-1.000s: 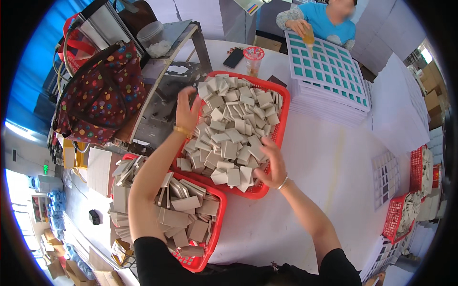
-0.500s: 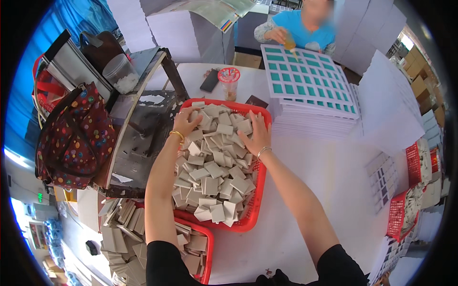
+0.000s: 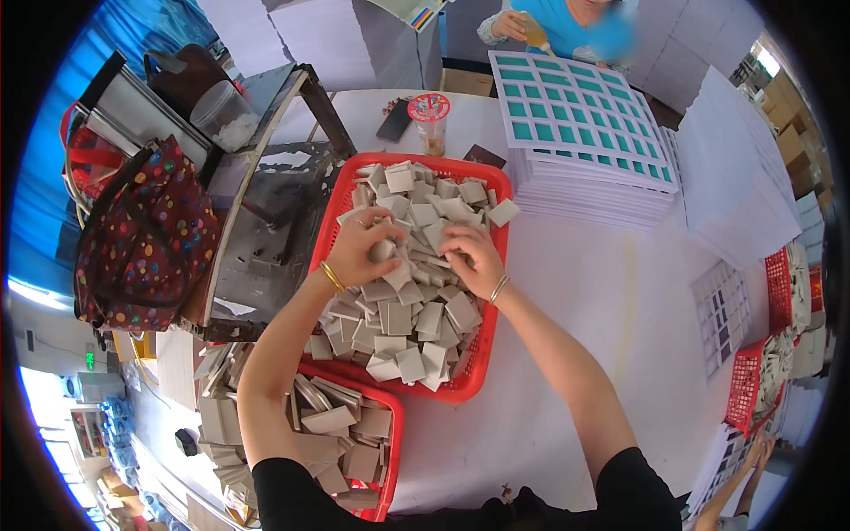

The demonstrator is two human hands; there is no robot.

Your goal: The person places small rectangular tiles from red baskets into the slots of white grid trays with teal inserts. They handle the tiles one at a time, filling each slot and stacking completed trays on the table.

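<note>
Many tiles (image 3: 400, 317) lie jumbled in the red basket (image 3: 479, 376) (little seems done, most left); your left hand (image 3: 359, 251) and right hand (image 3: 479, 264) curl there, grips impossible to tell.

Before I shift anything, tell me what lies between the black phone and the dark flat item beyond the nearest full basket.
In the head view, a red-topped clear cup stands between the black phone and the dark flat item.
</note>
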